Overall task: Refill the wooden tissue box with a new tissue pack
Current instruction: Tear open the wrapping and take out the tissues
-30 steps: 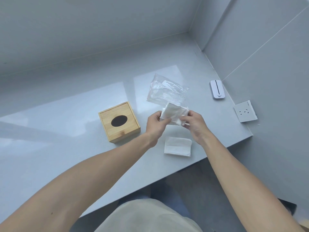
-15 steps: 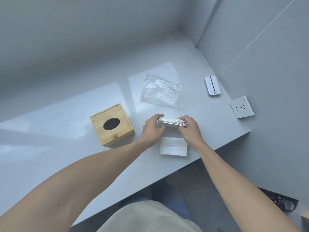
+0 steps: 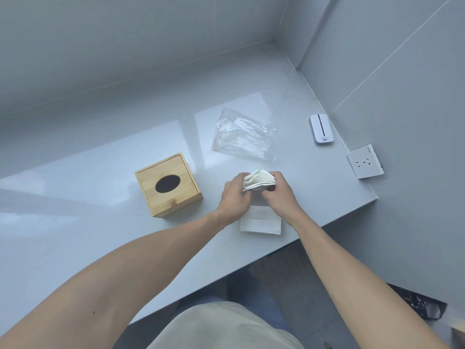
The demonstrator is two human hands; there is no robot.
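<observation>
The wooden tissue box [image 3: 168,185] with a dark oval slot in its lid stands on the grey counter [image 3: 75,222], left of my hands. Both hands pinch a white tissue stack [image 3: 258,182] just above the counter: my left hand [image 3: 235,195] grips its left end, my right hand [image 3: 279,191] its right end. The stack is bent upward in the middle. A second flat pile of white tissues [image 3: 261,221] lies on the counter below my hands, partly hidden by them. The empty clear plastic wrapper [image 3: 242,136] lies behind.
A white device with a black stripe [image 3: 321,128] lies at the counter's right rear, by the wall. A white wall socket [image 3: 365,161] sits on the right wall. The counter's front edge runs diagonally just below the flat tissue pile.
My hands brought the tissue stack down from an open, unfolded hold to a flat squeeze, and now it bows upward between them. The box has not moved.
</observation>
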